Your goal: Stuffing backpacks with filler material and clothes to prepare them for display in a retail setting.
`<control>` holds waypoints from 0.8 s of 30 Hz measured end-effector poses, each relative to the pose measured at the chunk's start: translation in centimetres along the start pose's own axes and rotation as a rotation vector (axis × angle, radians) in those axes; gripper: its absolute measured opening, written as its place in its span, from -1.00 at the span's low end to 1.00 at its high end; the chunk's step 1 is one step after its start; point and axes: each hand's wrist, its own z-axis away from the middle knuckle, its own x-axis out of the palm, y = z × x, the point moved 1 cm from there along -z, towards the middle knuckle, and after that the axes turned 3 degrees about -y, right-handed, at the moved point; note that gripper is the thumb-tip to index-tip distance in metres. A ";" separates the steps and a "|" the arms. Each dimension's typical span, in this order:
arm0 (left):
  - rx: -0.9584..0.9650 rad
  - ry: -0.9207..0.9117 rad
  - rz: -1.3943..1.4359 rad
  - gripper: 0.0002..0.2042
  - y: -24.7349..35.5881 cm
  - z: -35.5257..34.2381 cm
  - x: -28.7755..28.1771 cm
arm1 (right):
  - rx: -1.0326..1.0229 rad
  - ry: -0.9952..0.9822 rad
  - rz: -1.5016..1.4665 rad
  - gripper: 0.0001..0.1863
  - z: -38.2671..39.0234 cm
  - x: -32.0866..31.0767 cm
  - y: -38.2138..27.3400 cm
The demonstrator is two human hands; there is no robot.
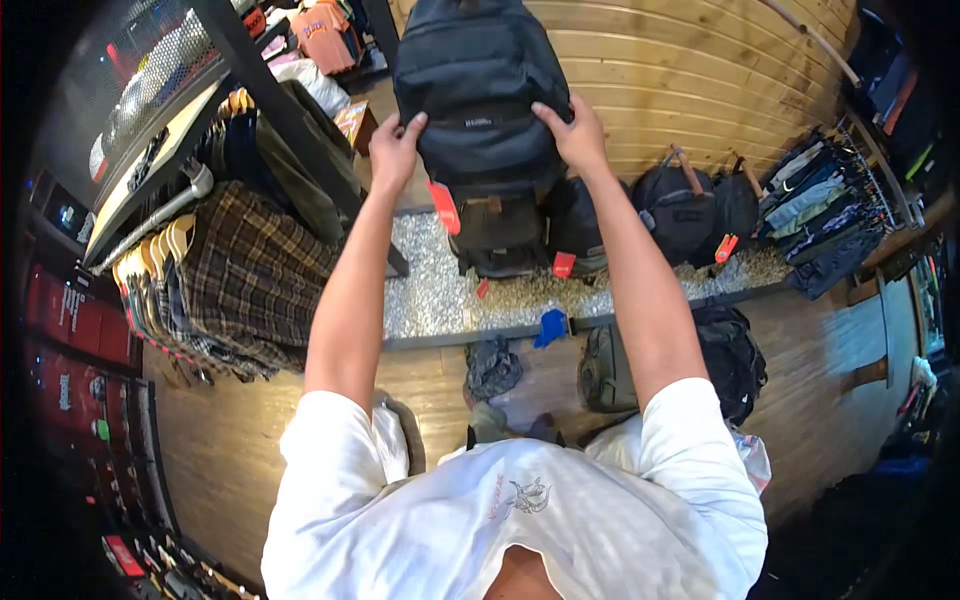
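A black backpack (480, 80) is held up in front of me at arm's length, near the wood-panelled wall. My left hand (396, 150) grips its left side, thumb on the front face. On the opposite side my right hand (576, 138) grips it the same way; the fingers behind the bag are hidden. A red tag (444, 207) dangles below its left side. Directly beneath stands another dark backpack (503, 235) on the pebbled ledge (425, 295), partly covered by the held one.
More dark backpacks (676, 210) line the ledge to the right, beside hanging jeans (810, 200). At left stands a rack with plaid shirts (255, 265). On the wooden floor lie an olive backpack (603, 370), a black backpack (730, 362) and a crumpled dark bag (493, 368).
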 end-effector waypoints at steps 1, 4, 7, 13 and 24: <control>-0.016 -0.025 -0.067 -0.67 1.7 0.6 1.0 | -0.007 0.016 0.008 -0.48 0.2 -0.3 1.3; 0.008 -0.027 -0.120 -0.66 0.6 0.6 -0.6 | -0.088 0.019 -0.070 -0.52 0.5 1.1 0.5; -0.064 -0.088 0.060 -0.66 1.0 1.1 -0.6 | -0.052 -0.002 -0.062 -0.50 1.4 1.1 0.0; -0.122 -0.115 0.160 -0.68 0.3 3.3 0.3 | -0.043 0.004 -0.074 -0.40 3.1 0.5 1.9; 0.181 -0.039 -0.237 -0.72 -3.4 21.4 2.8 | 0.390 0.097 0.008 -0.77 25.3 -1.6 11.1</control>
